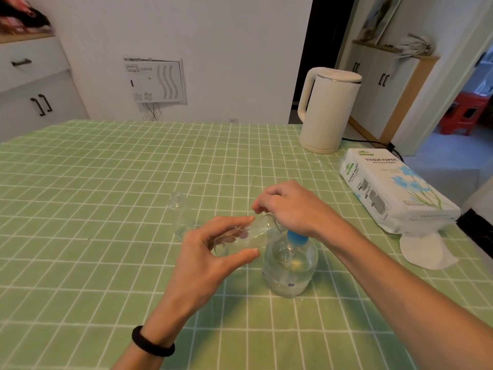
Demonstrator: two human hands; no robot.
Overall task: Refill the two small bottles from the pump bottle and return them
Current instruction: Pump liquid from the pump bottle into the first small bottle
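Holding small bottle (256,235) sideways, left hand (206,259); right hand (292,209) atop pump bottle (290,272).

Far right of you, the tissue pack (394,190) reads "TISSUE PAPER" (twice, top and side); its smaller print stays illegible.

Left arm: bare, enters at the near edge left of centre and angles far and right; a black band (153,343) circles the wrist.
Left hand (210,252): fingers above, thumb below, gripping a small bottle (253,236) held on its side.
Right arm: bare, reaches in from the near right corner toward the far left.
Right hand (290,209): back up, just right of the left hand, fingers curled downward; what they pinch is hidden.
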